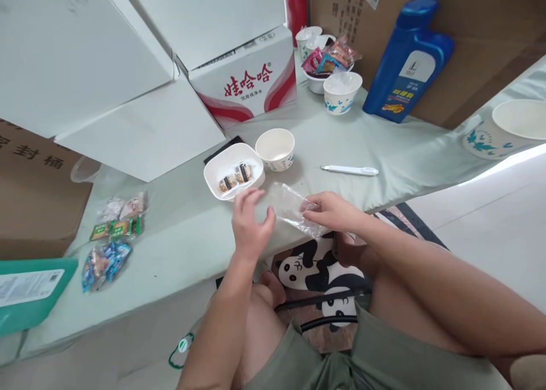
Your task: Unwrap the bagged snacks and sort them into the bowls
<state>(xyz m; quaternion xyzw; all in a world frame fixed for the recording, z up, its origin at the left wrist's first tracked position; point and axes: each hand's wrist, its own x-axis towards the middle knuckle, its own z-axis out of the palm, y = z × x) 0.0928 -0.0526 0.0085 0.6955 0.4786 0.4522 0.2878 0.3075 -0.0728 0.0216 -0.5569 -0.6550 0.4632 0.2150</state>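
Note:
Between thumb and fingers, my right hand [335,211] grips a clear plastic bag [294,208] at the table's front edge. My left hand [251,219] is raised beside the bag's left end, thumb and fingers apart, holding nothing. Just beyond its fingertips stands a white rectangular bowl [213,177] with two small wrapped snacks [236,177] inside. A round paper cup [275,150] touches or nearly touches the bowl's right side. To the right of the cup lies a white utility knife [350,170].
Several wrapped snacks [115,231] lie at left, near a green container [34,293]. White boxes [251,77] line the back. A blue bottle [405,66], snack-filled bowl [315,83] and paper cup [341,97] stand at back right. Another cup [490,137] sits at the right edge.

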